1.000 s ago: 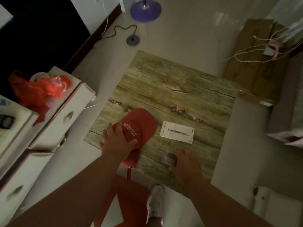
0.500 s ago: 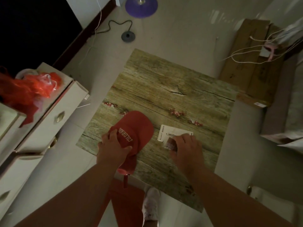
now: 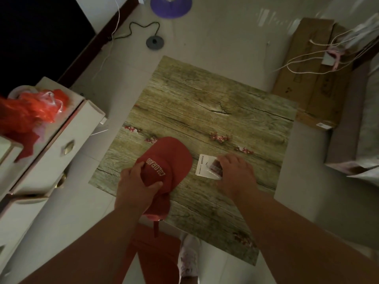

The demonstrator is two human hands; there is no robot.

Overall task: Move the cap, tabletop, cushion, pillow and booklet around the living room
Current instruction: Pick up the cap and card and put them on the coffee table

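Observation:
A square wood-print tabletop (image 3: pixel 205 103) lies low over the tiled floor. On its near left part sits a red cap (image 3: pixel 174 158) with white lettering. My left hand (image 3: pixel 137 185) grips the cap's front panel, thumb on one side and fingers on the other. To the right lies a small white booklet (image 3: pixel 203 167), partly covered by my right hand (image 3: pixel 235 175). My fingers there close on a small clear, reddish object (image 3: pixel 215 168) that rests on the booklet. No cushion or pillow is clearly recognisable.
A white drawer cabinet (image 3: pixel 67 140) with a red plastic bag (image 3: pixel 30 111) on top stands at left. A flat cardboard box (image 3: pixel 313 78) with white cords lies at the far right. A purple lamp base (image 3: pixel 171 5) and a grey foot switch (image 3: pixel 154 42) are on the floor beyond.
My right hand carried the small clear object from the table's near edge onto the booklet. My left hand's fingers closed around the cap's front, and the view shifted slightly.

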